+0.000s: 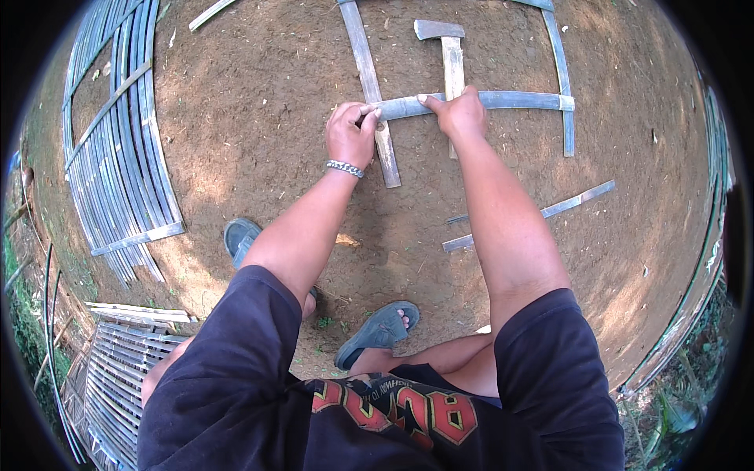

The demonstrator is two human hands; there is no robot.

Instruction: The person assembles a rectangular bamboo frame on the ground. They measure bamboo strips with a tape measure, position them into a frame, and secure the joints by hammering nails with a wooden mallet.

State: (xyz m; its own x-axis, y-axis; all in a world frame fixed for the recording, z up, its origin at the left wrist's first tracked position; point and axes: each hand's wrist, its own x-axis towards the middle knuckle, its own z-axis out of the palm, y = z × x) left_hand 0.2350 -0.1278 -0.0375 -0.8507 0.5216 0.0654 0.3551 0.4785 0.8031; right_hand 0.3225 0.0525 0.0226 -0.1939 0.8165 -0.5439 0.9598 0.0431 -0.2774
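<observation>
A flat grey bamboo slat point(522, 100) lies crosswise over the lower ends of two long upright slats, the left one point(363, 59) and the right one point(562, 67). At its left end, where it meets the left upright, my left hand point(351, 135) is closed with thumb and fingers pinched on the slat; anything small between the fingertips is hidden. My right hand point(462, 118) grips the same slat farther right, its thumb stretched along the top. An axe point(453, 67) lies beside that hand, head away from me, its wooden handle passing beneath the slat.
Loose narrow slats point(577, 198) rest on the bare soil point(259, 102) to the right of my feet. A finished-looking bamboo slat panel point(129, 157) lies far left; another slatted bamboo piece point(137, 377) is at lower left. My sandalled feet point(381, 334) are just below the work.
</observation>
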